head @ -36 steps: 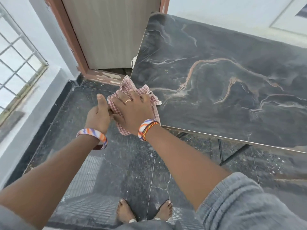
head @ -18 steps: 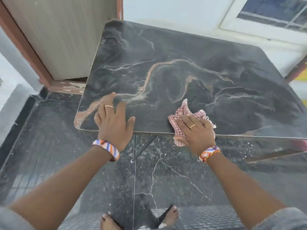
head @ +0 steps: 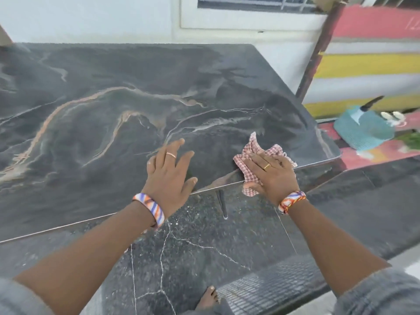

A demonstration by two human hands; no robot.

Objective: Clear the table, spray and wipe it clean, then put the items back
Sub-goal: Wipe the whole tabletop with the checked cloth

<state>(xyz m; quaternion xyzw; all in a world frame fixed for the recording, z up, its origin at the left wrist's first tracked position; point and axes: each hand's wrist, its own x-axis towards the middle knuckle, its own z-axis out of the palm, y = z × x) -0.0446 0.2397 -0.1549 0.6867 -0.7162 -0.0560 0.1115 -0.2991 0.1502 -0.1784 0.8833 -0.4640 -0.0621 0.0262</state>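
Note:
The dark marble-patterned table (head: 113,123) fills the middle of the head view, with nothing standing on it. My right hand (head: 273,176) presses a red-and-white checked cloth (head: 253,147) flat onto the table's near edge, close to the right corner; part of the cloth hangs over the edge. My left hand (head: 169,176) rests flat on the tabletop just left of it, fingers spread, holding nothing.
A white wall with a window frame (head: 250,19) runs behind the table. To the right stand a dark pole (head: 318,53), a striped red-and-yellow surface (head: 368,64) and a teal brush-like object (head: 363,130). Dark speckled floor tiles (head: 204,258) lie below, with my bare foot (head: 208,298).
My right hand has slid the cloth along the near edge from the left corner to near the right corner. My left hand came off the cloth and now lies flat on the tabletop.

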